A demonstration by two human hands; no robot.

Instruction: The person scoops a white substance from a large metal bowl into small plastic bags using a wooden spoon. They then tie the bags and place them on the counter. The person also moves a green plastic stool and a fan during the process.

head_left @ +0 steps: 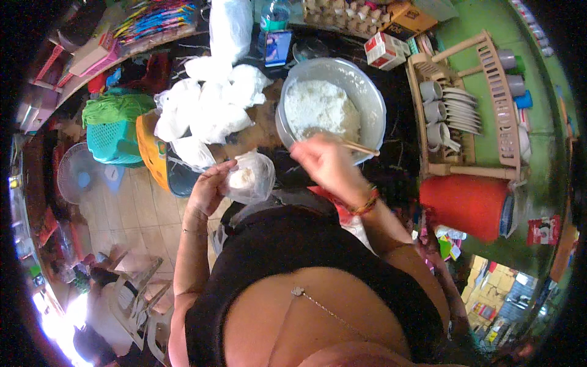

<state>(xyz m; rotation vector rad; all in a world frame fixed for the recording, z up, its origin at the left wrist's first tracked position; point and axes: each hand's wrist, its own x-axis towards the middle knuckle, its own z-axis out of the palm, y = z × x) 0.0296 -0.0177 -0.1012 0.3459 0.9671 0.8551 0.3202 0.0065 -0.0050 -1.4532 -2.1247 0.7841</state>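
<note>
My left hand [211, 186] is closed on the side of a clear plastic bag [260, 183] with some white powder in its bottom. The bag hangs in front of my waist, near the counter's edge. My right hand [324, 162], smeared by motion, is over the near rim of a large grey bowl [378, 110]. Its fingers look curled, but what they hold, if anything, is unclear. White powder [318, 104] is heaped inside the bowl. A wooden handle [364, 148] juts over the rim, just beyond my right hand; its other end is hidden.
Several filled white bags [220, 119] lie left of the bowl. Behind them stand a phone [278, 49], a bottle [274, 15] and egg cartons [345, 13]. A dish rack [471, 170] with cups and plates is at right. Teal and yellow baskets [153, 153] stand at left.
</note>
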